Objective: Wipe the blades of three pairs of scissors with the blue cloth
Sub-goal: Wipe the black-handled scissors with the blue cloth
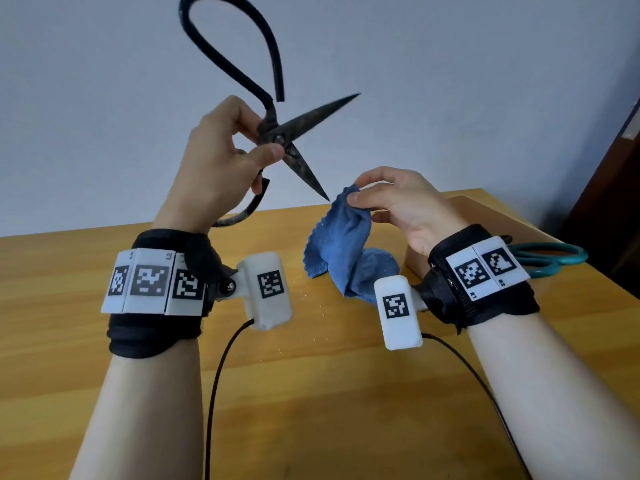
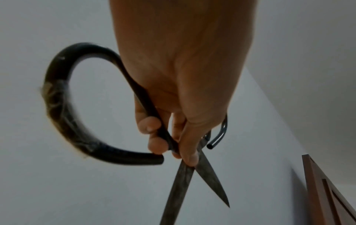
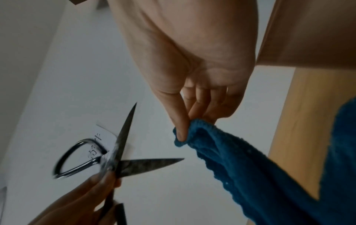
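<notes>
Large black iron scissors (image 1: 322,112) with looped handles are raised above the table, blades spread wide. My left hand (image 1: 265,138) grips them at the pivot, thumb on the joint; the left wrist view shows the hand (image 2: 173,146) and the blades (image 2: 185,179). My right hand (image 1: 356,192) pinches a top corner of the blue cloth (image 1: 343,244), which hangs down with its lower end on the table. The lower blade tip sits just left of that pinched corner, a small gap apart. The right wrist view shows the pinch (image 3: 185,129), cloth (image 3: 250,167) and scissors (image 3: 123,152).
Teal-handled scissors (image 1: 550,259) lie on a cardboard box (image 1: 485,216) at the right, partly hidden behind my right wrist. The wooden table (image 1: 311,375) carries a few crumbs near its middle. A dark door (image 2: 327,190) stands at the far right. Cables trail from both wrist cameras.
</notes>
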Demonstrator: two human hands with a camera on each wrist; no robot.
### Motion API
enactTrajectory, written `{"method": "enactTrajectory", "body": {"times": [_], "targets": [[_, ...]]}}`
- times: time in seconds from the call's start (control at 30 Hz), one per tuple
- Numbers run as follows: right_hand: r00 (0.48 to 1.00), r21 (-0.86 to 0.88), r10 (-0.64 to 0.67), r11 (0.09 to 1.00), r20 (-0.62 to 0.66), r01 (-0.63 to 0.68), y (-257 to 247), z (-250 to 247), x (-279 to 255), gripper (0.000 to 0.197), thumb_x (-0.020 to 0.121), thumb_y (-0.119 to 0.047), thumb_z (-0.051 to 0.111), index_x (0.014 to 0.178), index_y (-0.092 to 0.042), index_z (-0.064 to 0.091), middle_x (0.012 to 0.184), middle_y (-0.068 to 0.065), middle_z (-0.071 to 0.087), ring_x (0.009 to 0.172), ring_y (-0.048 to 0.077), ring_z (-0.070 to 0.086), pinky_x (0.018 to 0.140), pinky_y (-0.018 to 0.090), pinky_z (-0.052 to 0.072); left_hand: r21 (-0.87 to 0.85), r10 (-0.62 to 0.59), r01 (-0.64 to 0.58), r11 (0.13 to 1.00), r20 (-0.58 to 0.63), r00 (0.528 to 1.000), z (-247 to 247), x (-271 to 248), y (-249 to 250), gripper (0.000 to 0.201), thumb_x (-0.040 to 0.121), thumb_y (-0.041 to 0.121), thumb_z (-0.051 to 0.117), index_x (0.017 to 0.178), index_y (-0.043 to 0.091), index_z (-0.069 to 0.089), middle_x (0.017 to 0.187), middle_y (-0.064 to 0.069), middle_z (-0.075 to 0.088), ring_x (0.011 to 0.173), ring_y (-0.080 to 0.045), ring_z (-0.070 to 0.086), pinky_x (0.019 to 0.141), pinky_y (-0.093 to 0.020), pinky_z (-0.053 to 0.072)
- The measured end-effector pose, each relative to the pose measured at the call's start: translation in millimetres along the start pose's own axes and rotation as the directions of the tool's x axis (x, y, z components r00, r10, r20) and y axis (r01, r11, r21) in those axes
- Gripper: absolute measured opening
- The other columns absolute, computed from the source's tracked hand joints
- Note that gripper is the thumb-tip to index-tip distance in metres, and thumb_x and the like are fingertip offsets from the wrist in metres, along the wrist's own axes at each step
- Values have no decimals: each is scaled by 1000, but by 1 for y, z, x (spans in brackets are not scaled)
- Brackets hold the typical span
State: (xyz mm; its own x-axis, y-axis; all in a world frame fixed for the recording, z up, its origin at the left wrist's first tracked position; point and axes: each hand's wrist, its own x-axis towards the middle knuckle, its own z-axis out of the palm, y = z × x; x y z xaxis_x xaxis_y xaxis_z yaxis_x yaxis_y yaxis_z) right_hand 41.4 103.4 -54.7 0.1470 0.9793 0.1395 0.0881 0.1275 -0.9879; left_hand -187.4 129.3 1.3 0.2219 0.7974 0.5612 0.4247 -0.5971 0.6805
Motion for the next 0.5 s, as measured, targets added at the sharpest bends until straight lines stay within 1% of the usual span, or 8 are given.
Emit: {"method": "enactTrajectory", "body": {"times": [0.07, 0.13, 0.2, 0.27, 0.33, 0.37, 0.43, 0.5], "targets": [[999, 105, 25, 994, -29, -22, 1, -6, 1, 17, 84, -7, 75, 99, -13, 70, 87, 3, 73, 80, 16, 69, 83, 32, 52, 29, -17, 18, 999, -43, 999, -3, 0, -2, 20, 93, 16, 71, 94, 9, 52, 93, 7, 66, 48, -7, 59, 51, -17, 42], [999, 273, 48, 961, -3, -45, -3, -8, 2, 15, 87, -6, 72, 100, -12, 70, 87, 1, 74, 80, 14, 70, 81, 26, 55, 72, -43, 45, 996, -37, 998, -2, -1, -4, 20, 91, 17, 72, 91, 8, 54, 84, 9, 66, 48, -2, 60, 49, -18, 43], [996, 418, 66, 904, 53, -82, -7, -7, 3, 12, 89, -8, 70, 101, -12, 69, 90, 1, 74, 83, 15, 70, 83, 26, 57, 116, -56, 59, 992, -24, 998, 1, -3, -5, 18, 89, 16, 74, 89, 10, 57, 79, 12, 65, 50, -1, 61, 51, -24, 42], [991, 514, 89, 848, 104, -131, -8, -5, 3, 11, 91, -11, 67, 102, -12, 69, 93, 1, 73, 87, 15, 70, 84, 26, 57, 132, -52, 57, 990, -35, 998, 5, -3, -5, 16, 85, 16, 77, 87, 15, 62, 82, 13, 68, 57, -5, 65, 58, -27, 45], [983, 583, 130, 792, 130, -182, -9, -3, 3, 9, 93, -13, 65, 101, -12, 68, 95, 3, 74, 89, 15, 72, 84, 27, 59, 141, -44, 52, 989, -65, 997, 6, -3, -4, 17, 82, 18, 80, 81, 22, 63, 85, 12, 70, 64, -10, 66, 62, -30, 46], [979, 614, 145, 763, 143, -203, -9, -2, 2, 8, 93, -12, 64, 100, -12, 68, 94, 3, 75, 89, 16, 72, 84, 28, 60, 151, -37, 47, 987, -74, 997, 6, -2, -5, 19, 80, 18, 81, 79, 23, 63, 88, 12, 71, 67, -10, 66, 64, -31, 47], [972, 656, 157, 717, 177, -235, -11, 2, 0, 7, 93, -12, 62, 96, -11, 68, 90, 4, 75, 84, 16, 73, 83, 29, 60, 170, -13, 25, 985, -75, 997, 6, -2, -6, 22, 75, 13, 84, 79, 21, 64, 95, 11, 72, 72, -10, 66, 72, -35, 54], [965, 652, 154, 713, 213, -258, -13, 7, -2, 8, 94, -14, 61, 95, -12, 68, 89, 3, 75, 82, 15, 74, 81, 28, 60, 205, 27, -13, 979, -68, 997, 8, -3, -6, 25, 73, 10, 85, 80, 20, 63, 96, 11, 70, 73, -7, 62, 73, -35, 53]]}}
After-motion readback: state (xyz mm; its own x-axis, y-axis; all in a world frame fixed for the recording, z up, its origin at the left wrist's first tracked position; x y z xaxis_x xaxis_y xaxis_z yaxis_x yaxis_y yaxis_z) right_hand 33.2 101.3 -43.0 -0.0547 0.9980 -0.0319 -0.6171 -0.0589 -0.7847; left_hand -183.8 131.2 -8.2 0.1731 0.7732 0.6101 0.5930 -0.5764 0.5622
